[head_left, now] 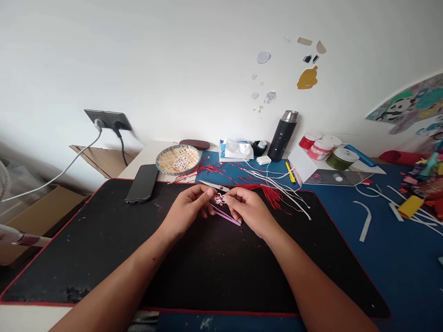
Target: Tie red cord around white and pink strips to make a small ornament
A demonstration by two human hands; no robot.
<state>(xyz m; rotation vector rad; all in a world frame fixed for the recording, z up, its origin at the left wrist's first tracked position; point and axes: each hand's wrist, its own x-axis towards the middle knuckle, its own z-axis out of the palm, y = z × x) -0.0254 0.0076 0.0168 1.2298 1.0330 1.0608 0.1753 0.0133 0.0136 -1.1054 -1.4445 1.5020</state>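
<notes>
A small white cord knot (219, 199) with looped petals and a red centre is held between my two hands above the black mat. My left hand (188, 205) pinches its left side, thumb against the fingers. From the right, my right hand (249, 208) grips its edge between thumb and forefinger. Just beyond the knot lie scissors (212, 185), blades pointing left, their handles largely hidden by my right hand. Purple tweezers (229, 218) show beneath the knot, partly covered by my fingers. Red cords (272, 196) and white cords (294, 199) lie behind my right hand.
The black mat (221, 272) has a red edge. Behind it are a phone (142, 183), a woven basket (178, 160), tissues (237, 150), a black flask (283, 136) and a yellow cutter (290, 171). Paint jars (341, 159) and paper scraps (411, 206) lie right.
</notes>
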